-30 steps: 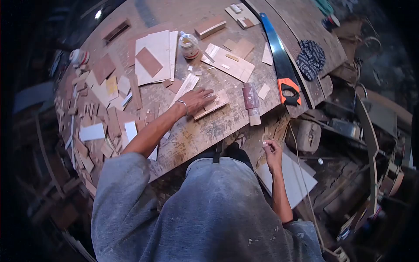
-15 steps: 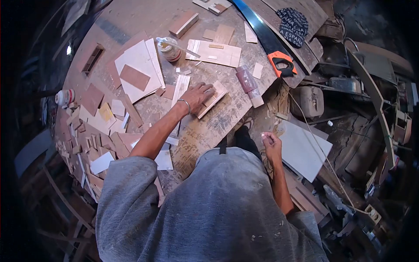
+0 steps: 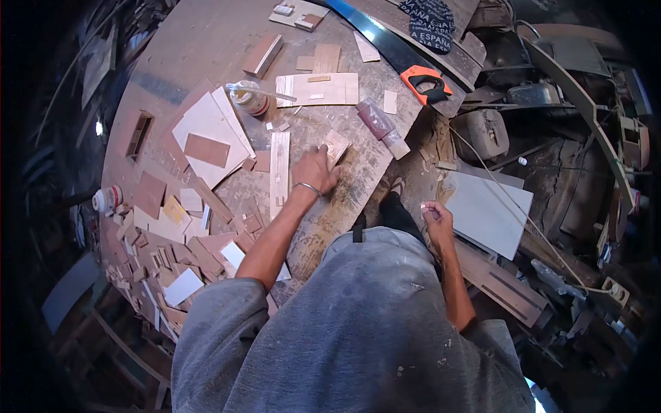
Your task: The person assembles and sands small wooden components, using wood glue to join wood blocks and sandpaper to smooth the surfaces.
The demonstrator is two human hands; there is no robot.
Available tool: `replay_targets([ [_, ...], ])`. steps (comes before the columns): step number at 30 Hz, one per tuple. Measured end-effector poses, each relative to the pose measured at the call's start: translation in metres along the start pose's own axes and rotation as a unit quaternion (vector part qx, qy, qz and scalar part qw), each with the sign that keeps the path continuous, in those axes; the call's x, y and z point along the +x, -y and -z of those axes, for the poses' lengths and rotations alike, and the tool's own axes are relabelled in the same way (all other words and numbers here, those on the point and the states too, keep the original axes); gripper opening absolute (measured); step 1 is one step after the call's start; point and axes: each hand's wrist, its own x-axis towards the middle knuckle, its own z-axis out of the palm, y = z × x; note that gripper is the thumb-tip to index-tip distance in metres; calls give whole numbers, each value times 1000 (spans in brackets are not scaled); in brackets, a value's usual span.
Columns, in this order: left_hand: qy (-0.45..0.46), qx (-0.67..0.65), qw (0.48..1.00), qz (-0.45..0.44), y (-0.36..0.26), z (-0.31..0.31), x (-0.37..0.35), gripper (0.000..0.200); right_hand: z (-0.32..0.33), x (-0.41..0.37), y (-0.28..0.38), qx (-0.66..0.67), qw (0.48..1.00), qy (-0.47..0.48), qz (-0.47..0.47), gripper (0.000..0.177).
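My left hand [image 3: 315, 169], with a metal bracelet at the wrist, is over the near end of a small wooden block [image 3: 338, 146] on the workbench. Its fingers lie along the block's left side and the thumb is on the right, covering part of it. Past the bench's front edge, my right hand [image 3: 439, 219] pinches a tiny pale wood chip [image 3: 423, 206] between thumb and fingertips. Left of the block lies a pale wooden strip [image 3: 279, 168]. A sandpaper-wrapped block [image 3: 383, 128] rests to its right, near the bench edge.
A handsaw [image 3: 425, 84] with an orange handle lies at the back right, beside a dark printed cap [image 3: 428, 24]. A glue jar [image 3: 249, 98] with a brush stands behind my left hand. Wood offcuts [image 3: 165, 255] crowd the left; a white panel [image 3: 487, 212] lies right of my right hand.
My view has shifted, so the bench appears turned. My left hand has slid from the top of the block toward its near end. The right hand still pinches the chip.
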Motion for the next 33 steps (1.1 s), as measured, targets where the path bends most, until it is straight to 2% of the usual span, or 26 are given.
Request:
replay_targets([
  [3, 76, 34, 996, 27, -5, -18, 1, 34, -8, 1, 7, 10, 1000, 13, 2, 15],
  [4, 37, 33, 998, 24, -6, -24, 0, 27, -8, 4, 6, 14, 1000, 21, 11, 16],
  [8, -19, -24, 999, 29, -1, -34, -1, 28, -1, 8, 12, 10, 999, 33, 19, 16],
  [12, 36, -146, 988, 22, 4, -11, 0, 27, 4, 16, 38, 31, 998, 52, -3, 15],
  [14, 78, -317, 943, 69, 7, -8, -4, 26, 4, 28, 50, 28, 997, 73, 9, 15],
  [16, 126, -473, 862, 131, 1, 7, -8, 24, -3, 44, 60, 68, 992, 107, 26, 15],
  [19, 128, -578, 778, 208, -23, 45, -27, 24, -22, 65, 81, 148, 976, 157, 31, 17],
  [21, 121, -662, 717, 184, -24, 52, -37, 25, -36, 72, 101, 217, 956, 195, 18, 17],
  [24, 96, -792, 594, 103, -34, 62, -51, 31, -62, 85, 124, 201, 939, 280, -10, 19],
  [26, 57, -817, 565, 96, -45, 65, -59, 34, -74, 85, 144, 177, 924, 338, -19, 17],
  [29, 19, -855, 515, 61, -66, 77, -68, 39, -86, 74, 174, 253, 875, 409, -54, 22],
  [31, -6, -875, 482, 43, -76, 79, -73, 40, -86, 69, 191, 321, 833, 441, -88, 30],
  [33, -31, -880, 472, 40, -80, 77, -75, 41, -84, 69, 197, 398, 785, 461, -115, 33],
])
